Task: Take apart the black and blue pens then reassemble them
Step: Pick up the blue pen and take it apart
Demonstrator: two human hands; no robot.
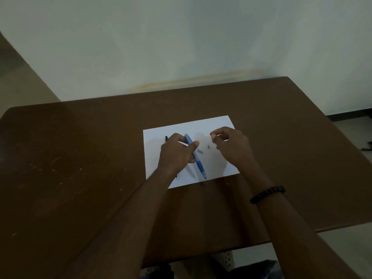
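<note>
My left hand (177,153) grips the blue pen (198,164) around its middle, the tip pointing toward me and down at the white paper (219,158). The black pen (166,138) lies on the paper behind my left hand, mostly hidden, only its far end showing. My right hand (229,146) hovers over the paper's right half with fingers curled and thumb and forefinger pinched together; whether something thin is between them I cannot tell. A small blue part (200,151) and a tiny grey part (208,146) lie on the paper between my hands.
The paper lies on a brown table (80,158) that stands against a pale wall (181,47). A black beaded bracelet (267,194) is on my right wrist. Floor shows to the right of the table.
</note>
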